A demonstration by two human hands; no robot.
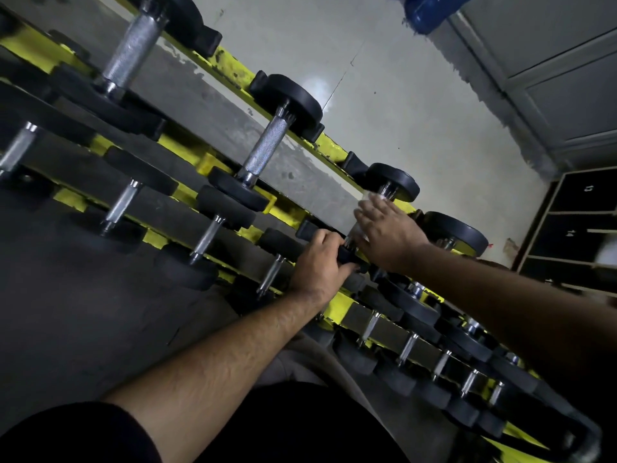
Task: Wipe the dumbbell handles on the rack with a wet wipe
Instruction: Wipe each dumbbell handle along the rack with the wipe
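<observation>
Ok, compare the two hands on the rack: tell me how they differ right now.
The left hand curls its fingers round the black end of a dumbbell; the right hand lies flatter, fingers stretched over that dumbbell's handle. A pale wipe shows at the right hand's fingertips, none at the left hand. The left hand sits nearer the camera, the right hand farther up the yellow rack. Both work on the same dumbbell.
</observation>
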